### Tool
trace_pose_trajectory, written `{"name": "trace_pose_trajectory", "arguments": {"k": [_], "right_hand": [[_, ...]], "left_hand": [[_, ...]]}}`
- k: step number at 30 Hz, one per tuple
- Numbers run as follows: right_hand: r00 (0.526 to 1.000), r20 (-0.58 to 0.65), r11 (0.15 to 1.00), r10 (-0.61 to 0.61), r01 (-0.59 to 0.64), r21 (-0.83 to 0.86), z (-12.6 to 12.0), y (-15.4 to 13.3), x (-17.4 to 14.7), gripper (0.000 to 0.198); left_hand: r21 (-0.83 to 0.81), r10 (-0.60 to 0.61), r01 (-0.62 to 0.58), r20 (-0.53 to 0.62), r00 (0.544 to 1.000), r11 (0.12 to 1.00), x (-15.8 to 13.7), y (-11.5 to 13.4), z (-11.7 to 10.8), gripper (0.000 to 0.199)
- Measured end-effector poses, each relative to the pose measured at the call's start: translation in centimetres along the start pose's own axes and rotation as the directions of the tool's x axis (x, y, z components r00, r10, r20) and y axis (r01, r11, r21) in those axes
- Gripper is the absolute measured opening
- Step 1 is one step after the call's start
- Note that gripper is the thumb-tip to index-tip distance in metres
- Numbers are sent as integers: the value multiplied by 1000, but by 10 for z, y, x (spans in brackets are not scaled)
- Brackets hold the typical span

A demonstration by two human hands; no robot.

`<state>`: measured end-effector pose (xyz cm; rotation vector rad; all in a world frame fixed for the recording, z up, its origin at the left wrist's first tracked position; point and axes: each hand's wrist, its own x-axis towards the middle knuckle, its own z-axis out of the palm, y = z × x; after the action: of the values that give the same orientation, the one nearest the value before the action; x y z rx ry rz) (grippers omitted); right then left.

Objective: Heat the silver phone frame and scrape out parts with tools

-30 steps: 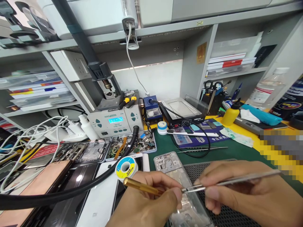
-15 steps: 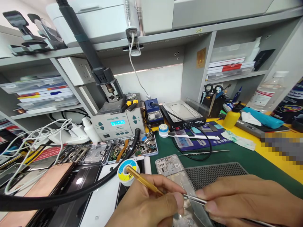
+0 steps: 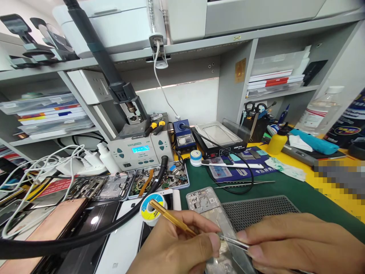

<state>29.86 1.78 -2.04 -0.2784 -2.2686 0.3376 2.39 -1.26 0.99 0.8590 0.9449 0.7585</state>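
Observation:
My left hand [image 3: 182, 245] is closed round a gold pen-shaped tool [image 3: 172, 220], its handle slanting up to the left and its working end hidden at the fingertips. From the right, my right hand [image 3: 299, 241] pinches slim silver tweezers [image 3: 238, 244]. The tweezers' tips meet my left fingertips; whether a small part sits between them I cannot make out. Beneath both hands lies a grey phone housing [image 3: 202, 201], its inner side up and its lower part half covered.
A dark perforated mat [image 3: 256, 208] lies right of the housing. Solder spool [image 3: 154, 209], phones [image 3: 122, 243] and a thick black hose [image 3: 114, 224] crowd the left. Behind stand a hot-air station [image 3: 139, 150], a parts tray [image 3: 159, 179] and a hot plate [image 3: 221, 139].
The view has shifted slightly. Both hands keep their grips, and the tool and tweezers stay together over the housing with only a slight movement at the tips.

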Motion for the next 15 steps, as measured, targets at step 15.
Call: {"name": "trace_pose_trajectory", "arguments": {"k": [15], "right_hand": [[996,87,998,38,-33,-59,-11,-7,10,47]], "left_hand": [[110,23,-19,-40,999,994,-1,8,4,30]]}}
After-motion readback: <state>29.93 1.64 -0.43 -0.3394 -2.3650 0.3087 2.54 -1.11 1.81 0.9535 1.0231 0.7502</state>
